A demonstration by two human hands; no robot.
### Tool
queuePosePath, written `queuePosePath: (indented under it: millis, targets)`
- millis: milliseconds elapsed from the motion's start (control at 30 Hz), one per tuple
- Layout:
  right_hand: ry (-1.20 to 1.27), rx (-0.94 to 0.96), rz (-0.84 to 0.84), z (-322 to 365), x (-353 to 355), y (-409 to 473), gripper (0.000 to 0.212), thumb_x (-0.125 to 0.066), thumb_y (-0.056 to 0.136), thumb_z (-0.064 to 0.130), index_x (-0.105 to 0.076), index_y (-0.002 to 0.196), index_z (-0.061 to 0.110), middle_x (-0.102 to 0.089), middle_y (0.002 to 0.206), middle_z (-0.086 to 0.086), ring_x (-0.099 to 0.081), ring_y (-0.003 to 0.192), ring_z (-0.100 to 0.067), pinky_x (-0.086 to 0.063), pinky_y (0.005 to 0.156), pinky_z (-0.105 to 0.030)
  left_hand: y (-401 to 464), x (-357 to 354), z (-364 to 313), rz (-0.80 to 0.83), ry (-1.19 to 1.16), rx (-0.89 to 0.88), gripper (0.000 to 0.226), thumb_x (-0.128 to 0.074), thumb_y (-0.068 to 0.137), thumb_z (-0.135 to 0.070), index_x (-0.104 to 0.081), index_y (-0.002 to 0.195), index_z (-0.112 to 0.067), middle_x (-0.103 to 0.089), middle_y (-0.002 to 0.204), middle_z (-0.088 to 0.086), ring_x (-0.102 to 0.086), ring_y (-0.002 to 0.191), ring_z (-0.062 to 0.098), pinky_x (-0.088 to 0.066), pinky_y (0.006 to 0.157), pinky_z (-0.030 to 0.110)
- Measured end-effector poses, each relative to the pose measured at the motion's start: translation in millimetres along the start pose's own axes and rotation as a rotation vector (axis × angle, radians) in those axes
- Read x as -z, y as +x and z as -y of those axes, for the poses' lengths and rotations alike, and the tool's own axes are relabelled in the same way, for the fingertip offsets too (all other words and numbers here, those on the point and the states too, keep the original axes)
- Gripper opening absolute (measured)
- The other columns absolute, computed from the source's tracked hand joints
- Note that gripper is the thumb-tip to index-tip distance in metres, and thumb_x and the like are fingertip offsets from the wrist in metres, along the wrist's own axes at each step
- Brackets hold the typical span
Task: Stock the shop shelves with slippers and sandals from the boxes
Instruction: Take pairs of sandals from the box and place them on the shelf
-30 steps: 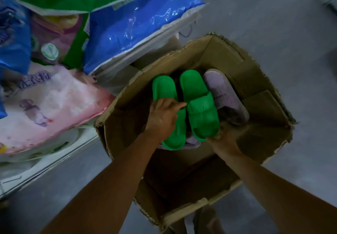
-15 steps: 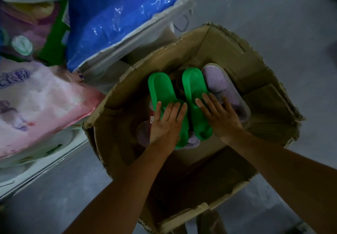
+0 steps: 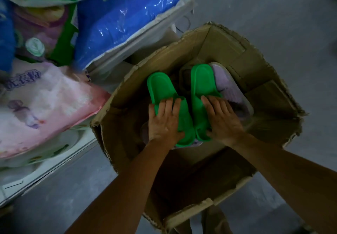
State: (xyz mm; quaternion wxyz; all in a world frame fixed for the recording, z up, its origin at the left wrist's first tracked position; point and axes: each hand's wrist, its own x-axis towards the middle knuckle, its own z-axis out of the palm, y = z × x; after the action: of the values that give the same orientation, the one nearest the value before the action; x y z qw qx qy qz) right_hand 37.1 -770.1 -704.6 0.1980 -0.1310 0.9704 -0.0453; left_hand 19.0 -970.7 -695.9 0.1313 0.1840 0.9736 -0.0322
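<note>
left hand [image 3: 165, 120] flat on left green slipper [image 3: 162, 88] | right hand [image 3: 221, 119] flat on right green slipper [image 3: 202, 80] | heels point away

A shop's stock area — sealed retail bags of washing powder [image 3: 45, 104] stacked on a low white shelf [image 3: 54, 161], beside an open cardboard box [image 3: 264, 80] of packed slippers [image 3: 202, 82] on a bare grey floor [image 3: 273, 6].
</note>
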Motion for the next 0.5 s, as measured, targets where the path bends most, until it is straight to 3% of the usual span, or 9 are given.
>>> queuePosePath:
  millis: [267,400,500]
  targets:
    - [0.160,0.086,-0.110,25.3,78.9,-23.5,0.111,-0.081,0.057,0.038,-0.028,0.143,-0.008,-0.039,0.141,-0.025,-0.036,0.134,-0.042,-0.024,0.115,-0.049,-45.6,62.7,39.5,0.097,-0.368,0.043,0.113,-0.078,0.066,-0.042,-0.006,0.150,-0.022,-0.018,0.142,0.001,-0.018,0.133,0.022,-0.033,0.111,0.037]
    - [0.102,0.148,-0.142,42.6,138.3,-41.5,0.107,-0.075,0.061,0.047,-0.028,0.145,0.001,-0.036,0.145,-0.018,-0.032,0.137,-0.035,-0.014,0.116,-0.038,-76.0,114.3,56.0,0.000,-0.404,0.006,0.108,-0.079,0.063,-0.039,-0.019,0.150,-0.018,-0.029,0.141,0.005,-0.027,0.131,0.024,-0.033,0.112,0.038]
    - [-0.019,0.177,-0.172,60.4,192.0,-61.0,0.104,-0.061,0.061,0.059,-0.028,0.147,0.011,-0.035,0.146,-0.010,-0.032,0.137,-0.029,-0.016,0.117,-0.041,-102.3,164.7,64.7,-0.089,-0.429,0.045,0.106,-0.078,0.061,-0.042,-0.025,0.149,-0.018,-0.034,0.141,0.007,-0.031,0.131,0.026,-0.033,0.110,0.038]
